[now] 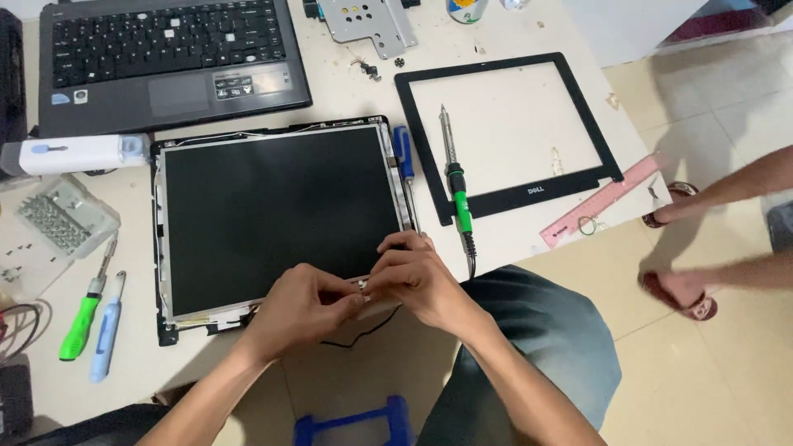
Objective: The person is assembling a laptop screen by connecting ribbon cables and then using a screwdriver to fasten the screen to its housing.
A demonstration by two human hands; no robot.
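Two hands pinch at the near edge of a bare screen panel

Both hands meet at the front edge of the screen panel [277, 215], which lies flat on the white table [512, 140] in its black back cover. The left hand [301, 307] has its fingers curled in, thumb and forefinger closed on a small metal piece [362, 287] at the panel's rim. The right hand [421, 277] is bent over the same spot, fingertips pressed together against that piece and the panel's corner. A thin black wire [363, 329] hangs below the hands. Just right of the panel lie a blue screwdriver [403, 157] and a soldering iron [454, 182], beside a black screen frame [591, 124]. A laptop [165, 58] sits behind
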